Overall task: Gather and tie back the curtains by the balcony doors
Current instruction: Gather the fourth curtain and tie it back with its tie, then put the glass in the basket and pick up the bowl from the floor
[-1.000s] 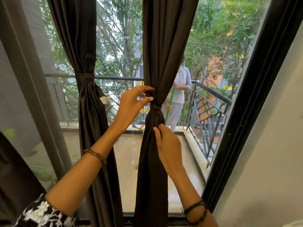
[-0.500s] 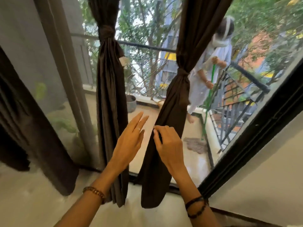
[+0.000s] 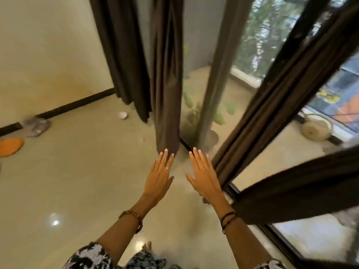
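Step in hand: a reach toward the next loose curtain; no gathering has begun on it, by my reading.
Left hand [image 3: 160, 176]: lower centre of the frame, fingers straight and spread, holding nothing; its fingertips [image 3: 166, 151] lie at the bottom hem of the hanging curtain [image 3: 167, 78], though contact cannot be confirmed.
Right hand [image 3: 204, 176]: just right of the left, palm down, fingers straight, holding nothing, apart from any cloth.
Hanging curtain: centre top of the frame, falling straight and untied almost to the floor [image 3: 77, 171].
Corner curtain [image 3: 120, 51]: upper left of centre, against the wall, also loose.
Right-side curtains [image 3: 281, 94]: two dark panels slanting across the right of the frame beside the glass door [image 3: 320, 239]; any ties lie out of view.
Next move calls for: both hands closing round the hanging curtain higher up, bunching its folds together, then knotting or wrapping it.
Elsewhere: a small white bowl [image 3: 122, 115] on the floor at left.
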